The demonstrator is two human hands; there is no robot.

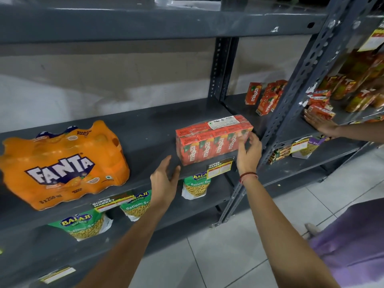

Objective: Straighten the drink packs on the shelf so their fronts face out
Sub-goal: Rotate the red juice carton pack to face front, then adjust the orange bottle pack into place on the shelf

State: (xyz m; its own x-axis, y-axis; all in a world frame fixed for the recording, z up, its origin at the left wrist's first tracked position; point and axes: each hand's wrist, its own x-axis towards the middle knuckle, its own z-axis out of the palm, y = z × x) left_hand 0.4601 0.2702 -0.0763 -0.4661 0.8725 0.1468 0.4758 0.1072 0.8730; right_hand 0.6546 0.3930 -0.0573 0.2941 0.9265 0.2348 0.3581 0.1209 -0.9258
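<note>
The grey metal shelf [145, 125] ran across in front of me. At its left sat the orange Fanta pack [62, 165], logo facing out, long axis along the shelf edge. Right of the middle, at the front lip, stood the red Maaza carton pack [212, 140], its long side following the edge though skewed slightly, printed fronts toward the aisle. The person's left hand [165, 181] hovered open by its lower left corner, holding nothing. The right hand [248, 152] had spread fingers resting against the pack's right end, not closed around it.

Fanta pack [62, 165] left of Maaza pack [212, 140]
</note>
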